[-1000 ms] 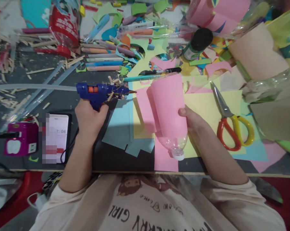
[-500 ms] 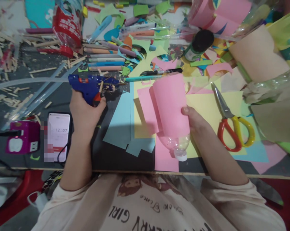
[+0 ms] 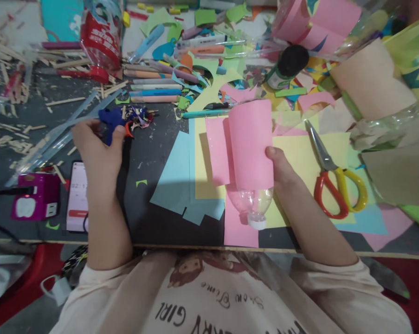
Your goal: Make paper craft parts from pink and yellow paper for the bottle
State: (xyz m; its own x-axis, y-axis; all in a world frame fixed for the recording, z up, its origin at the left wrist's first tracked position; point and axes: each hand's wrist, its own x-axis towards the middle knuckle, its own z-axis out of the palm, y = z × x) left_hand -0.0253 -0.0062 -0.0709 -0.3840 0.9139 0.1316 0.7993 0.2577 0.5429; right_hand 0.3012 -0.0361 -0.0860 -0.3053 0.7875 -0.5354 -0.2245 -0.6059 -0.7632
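My left hand point(image 3: 99, 150) is around the handle of a blue hot glue gun point(image 3: 117, 118), its thumb beside the orange trigger. Wood bits and paper scraps cling around the gun's front, and the nozzle points right. My right hand point(image 3: 282, 169) grips a clear plastic bottle point(image 3: 244, 202) wrapped in pink paper point(image 3: 251, 144). The bottle's white cap point(image 3: 257, 221) points toward me. A loose flap of the pink paper point(image 3: 218, 150) stands out on the left side. The fingers behind the bottle are hidden.
Scissors point(image 3: 329, 174) with red and yellow handles lie right of the bottle on coloured sheets. A phone point(image 3: 77, 197) and a purple power block point(image 3: 35, 197) lie left. Markers point(image 3: 155, 93), paper scraps, wood sticks and a red-labelled bottle point(image 3: 101, 41) crowd the back.
My left hand and the glue gun have moved left and the gun sits lower, its nozzle farther from the bottle. The wrapped bottle has shifted slightly and turned more upright in view.
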